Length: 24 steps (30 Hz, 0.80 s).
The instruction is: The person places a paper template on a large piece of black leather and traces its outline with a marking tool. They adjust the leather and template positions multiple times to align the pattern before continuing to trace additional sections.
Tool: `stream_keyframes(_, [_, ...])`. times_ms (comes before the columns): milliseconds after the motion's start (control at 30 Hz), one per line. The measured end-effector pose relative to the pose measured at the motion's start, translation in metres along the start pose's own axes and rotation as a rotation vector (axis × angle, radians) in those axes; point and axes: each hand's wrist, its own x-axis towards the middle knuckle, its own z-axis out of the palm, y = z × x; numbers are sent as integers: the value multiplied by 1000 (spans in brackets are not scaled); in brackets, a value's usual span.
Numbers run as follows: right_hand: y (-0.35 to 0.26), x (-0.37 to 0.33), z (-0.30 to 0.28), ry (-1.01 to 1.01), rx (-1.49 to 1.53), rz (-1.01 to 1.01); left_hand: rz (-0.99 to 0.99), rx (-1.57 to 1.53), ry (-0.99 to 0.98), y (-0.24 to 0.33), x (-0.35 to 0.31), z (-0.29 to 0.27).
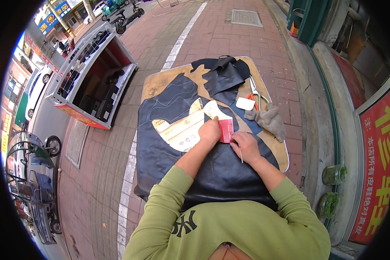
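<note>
A black leather sheet point(160, 108) covers most of a small board-topped table. My left hand point(209, 132) presses curled fingers onto a white-and-red card pattern point(225, 130), keeping it against the leather. At the pattern's right edge, my right hand point(246, 146) pinches a thin pale pen point(241, 155); its tip is hidden by the fingers. Left of my left hand lies a larger cream card pattern point(177, 131), cut in a curved shape. Pale outlines run across the leather beyond it.
Black leather scraps point(224, 78) lie at the table's far end. On the right are scissors point(253, 85), an orange-handled tool point(254, 100), a white square piece point(245, 103) and a grey cloth point(268, 121). A display cart point(95, 78) stands to the left; two jars point(334, 174) are at right.
</note>
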Motion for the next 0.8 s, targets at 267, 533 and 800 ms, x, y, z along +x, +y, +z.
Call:
stream_keyframes(267, [-7,2,-1,-62,-123,-76,117,66,14,-6,-1,5])
stream_keyframes(533, [-5,0,4,-78,-177,-158,159,124,18,-11,4,6])
stream_keyframes(800, [-8,-1,9,-20,-290,-236,388,202,146,-13,25,-6])
